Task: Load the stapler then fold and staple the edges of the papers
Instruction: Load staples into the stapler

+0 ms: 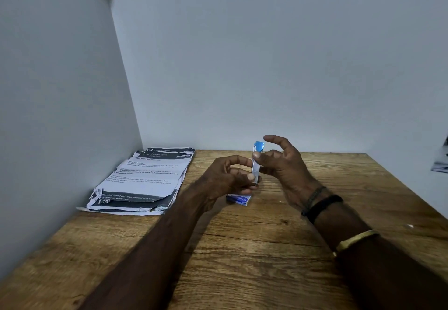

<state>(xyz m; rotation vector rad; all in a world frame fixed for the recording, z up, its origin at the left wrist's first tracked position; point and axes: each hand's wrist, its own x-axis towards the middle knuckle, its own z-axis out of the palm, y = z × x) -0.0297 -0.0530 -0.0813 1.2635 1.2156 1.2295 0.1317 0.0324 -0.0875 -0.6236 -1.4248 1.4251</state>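
From where I stand, the job looks to be in its first stage, the loading. The stapler (255, 164), a slim metal one with a blue tip, is held upright in the air between both hands, just above a small blue staple box (238, 199) that lies on the wooden table (242, 256). The left hand (230, 178) grips the lower end, its fingers curled round and the thumb pressed on the metal. The right hand (283, 164) pinches the upper part just under the blue tip, thumb against the side, while its forefinger is lifted clear and crooked above. I cannot tell whether the magazine is open or whether a strip of staples has gone in; that part is too small and is half covered by the fingers. The papers (145, 176) lie in a ragged stack well to the left, against the wall (72, 115), flat and with torn near edges. No fold or staple shows on them, so I judge that folding and stapling the edges are all yet to do. A black band (322, 206) and a gold bangle (356, 239) sit on the right arm.
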